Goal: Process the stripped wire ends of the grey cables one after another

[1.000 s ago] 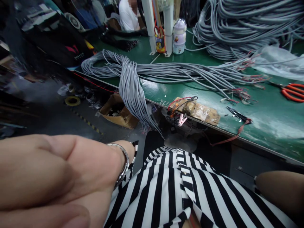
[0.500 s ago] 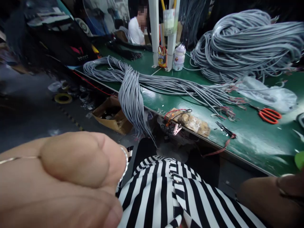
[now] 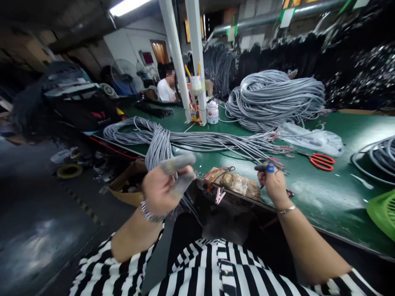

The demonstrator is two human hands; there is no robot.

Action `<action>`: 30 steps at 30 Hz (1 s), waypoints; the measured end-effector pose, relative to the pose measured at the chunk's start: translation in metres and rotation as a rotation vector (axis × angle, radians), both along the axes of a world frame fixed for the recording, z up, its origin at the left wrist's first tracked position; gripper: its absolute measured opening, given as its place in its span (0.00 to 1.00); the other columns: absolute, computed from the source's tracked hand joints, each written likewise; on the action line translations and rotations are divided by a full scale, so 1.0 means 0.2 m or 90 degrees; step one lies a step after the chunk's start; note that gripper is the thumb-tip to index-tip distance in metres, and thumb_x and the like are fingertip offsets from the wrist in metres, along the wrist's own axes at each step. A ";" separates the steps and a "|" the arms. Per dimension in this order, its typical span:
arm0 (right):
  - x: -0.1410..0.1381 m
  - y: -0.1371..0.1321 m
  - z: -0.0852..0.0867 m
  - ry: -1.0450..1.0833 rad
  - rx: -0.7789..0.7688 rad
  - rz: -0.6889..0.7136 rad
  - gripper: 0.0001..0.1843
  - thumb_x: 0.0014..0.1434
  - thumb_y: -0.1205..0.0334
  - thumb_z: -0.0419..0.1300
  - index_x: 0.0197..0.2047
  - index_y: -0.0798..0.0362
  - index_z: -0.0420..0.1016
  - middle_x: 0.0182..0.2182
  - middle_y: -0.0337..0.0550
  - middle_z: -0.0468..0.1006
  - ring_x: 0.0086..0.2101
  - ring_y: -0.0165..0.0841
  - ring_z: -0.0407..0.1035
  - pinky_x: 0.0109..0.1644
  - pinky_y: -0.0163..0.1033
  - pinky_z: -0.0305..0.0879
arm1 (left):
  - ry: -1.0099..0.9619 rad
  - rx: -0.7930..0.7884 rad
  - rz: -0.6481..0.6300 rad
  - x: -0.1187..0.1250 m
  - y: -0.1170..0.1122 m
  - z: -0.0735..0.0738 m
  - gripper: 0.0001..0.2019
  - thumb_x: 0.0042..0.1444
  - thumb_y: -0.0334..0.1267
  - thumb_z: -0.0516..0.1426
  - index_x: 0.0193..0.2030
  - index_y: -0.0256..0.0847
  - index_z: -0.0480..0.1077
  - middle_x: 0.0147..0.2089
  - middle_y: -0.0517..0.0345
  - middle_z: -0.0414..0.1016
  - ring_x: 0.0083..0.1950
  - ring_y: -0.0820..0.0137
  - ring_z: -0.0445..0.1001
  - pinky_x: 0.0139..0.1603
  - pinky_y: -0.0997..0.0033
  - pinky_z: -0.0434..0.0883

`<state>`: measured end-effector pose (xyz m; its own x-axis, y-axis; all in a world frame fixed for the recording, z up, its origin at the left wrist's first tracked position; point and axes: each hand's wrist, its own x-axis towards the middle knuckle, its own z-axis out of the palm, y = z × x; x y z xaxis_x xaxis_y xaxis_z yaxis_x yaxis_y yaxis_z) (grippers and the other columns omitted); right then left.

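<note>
- Lying along the green tabletop (image 3: 311, 201), the grey cable bundle (image 3: 197, 139) looks to me rather heavy as a whole, though each cable alone should be light.
- I judge it flexible but springy: the cables will bend in a wide curve, and I expect them to resist a sharp fold.
- Their jackets look smooth, so I think single cables may slide out of a loose hold.
- For lifting, I would take the thick part near the crossing, with the whole palm around it; the thin wire ends (image 3: 273, 162) seem the fragile place, and I would not pull there.
- In its look, the bundle is of one even grey, with a rounded loop at the left end and reddish and pale wires at the right end.
- One portion crosses over the rest and hangs down past the near edge, partly hidden behind my left grip (image 3: 161, 190).
- This left grip has finger and thumb apart, in grey covers; whether it touches the cables, I cannot tell.
- My right grip (image 3: 275, 187) is curled near the wire ends; I cannot tell if it holds anything.
</note>
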<state>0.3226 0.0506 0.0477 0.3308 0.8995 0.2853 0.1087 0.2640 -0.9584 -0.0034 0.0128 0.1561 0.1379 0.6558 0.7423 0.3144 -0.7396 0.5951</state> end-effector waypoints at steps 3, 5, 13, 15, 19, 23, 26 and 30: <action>0.05 0.06 -0.11 0.048 -0.141 0.054 0.30 0.52 0.32 0.58 0.34 0.55 0.72 0.18 0.35 0.66 0.14 0.24 0.52 0.17 0.33 0.52 | 0.290 -0.027 0.027 0.09 0.35 -0.13 0.12 0.58 0.37 0.58 0.48 0.39 0.75 0.43 0.52 0.80 0.43 0.66 0.77 0.50 0.64 0.75; 0.06 0.07 -0.13 0.077 -0.172 0.067 0.29 0.51 0.33 0.57 0.35 0.54 0.70 0.18 0.34 0.66 0.13 0.23 0.49 0.16 0.33 0.49 | 0.455 -0.094 0.021 0.15 0.55 -0.23 0.13 0.57 0.37 0.58 0.48 0.38 0.75 0.49 0.50 0.78 0.51 0.61 0.76 0.56 0.60 0.72; 0.08 0.09 -0.13 0.046 -0.189 0.102 0.32 0.50 0.30 0.54 0.34 0.55 0.71 0.18 0.35 0.65 0.16 0.24 0.49 0.19 0.32 0.44 | 0.722 -0.214 0.139 0.45 1.08 -0.41 0.25 0.60 0.43 0.54 0.62 0.34 0.65 0.63 0.42 0.67 0.62 0.56 0.68 0.63 0.59 0.64; 0.09 0.09 -0.14 0.043 -0.193 0.110 0.31 0.50 0.31 0.54 0.34 0.55 0.71 0.18 0.35 0.65 0.16 0.24 0.49 0.19 0.32 0.43 | 0.745 -0.246 0.131 0.51 1.14 -0.42 0.27 0.59 0.47 0.54 0.60 0.31 0.66 0.58 0.37 0.71 0.57 0.52 0.72 0.56 0.57 0.68; 0.09 0.09 -0.14 0.023 -0.187 0.116 0.28 0.54 0.35 0.53 0.35 0.55 0.72 0.19 0.36 0.66 0.16 0.25 0.50 0.19 0.33 0.43 | 0.784 -0.283 0.058 0.59 1.18 -0.39 0.26 0.52 0.57 0.58 0.49 0.38 0.74 0.43 0.47 0.79 0.43 0.58 0.77 0.41 0.66 0.70; 0.09 0.09 -0.14 0.053 -0.182 0.118 0.31 0.53 0.31 0.53 0.33 0.55 0.71 0.18 0.36 0.67 0.15 0.24 0.50 0.18 0.32 0.43 | 0.618 -0.200 -0.025 0.55 1.15 -0.21 0.20 0.53 0.56 0.56 0.32 0.39 0.76 0.30 0.56 0.76 0.34 0.67 0.72 0.34 0.72 0.65; 0.08 0.09 -0.13 0.095 -0.153 0.106 0.33 0.52 0.30 0.54 0.34 0.55 0.71 0.21 0.38 0.71 0.14 0.22 0.52 0.17 0.32 0.46 | 0.244 -0.142 0.011 0.43 1.10 -0.03 0.20 0.55 0.54 0.55 0.28 0.36 0.72 0.22 0.60 0.69 0.25 0.74 0.64 0.28 0.75 0.61; 0.08 0.07 -0.11 0.138 -0.114 0.081 0.35 0.51 0.30 0.57 0.40 0.57 0.72 0.27 0.43 0.77 0.15 0.23 0.58 0.18 0.32 0.53 | 0.094 -0.173 -0.019 0.30 0.87 0.14 0.18 0.54 0.52 0.57 0.28 0.36 0.72 0.17 0.64 0.63 0.19 0.76 0.58 0.23 0.77 0.58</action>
<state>0.3394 0.0652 0.0251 0.2485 0.9671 0.0542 -0.1262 0.0878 -0.9881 0.0560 0.1872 0.1835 0.2527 0.8213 0.5114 0.3930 -0.5701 0.7214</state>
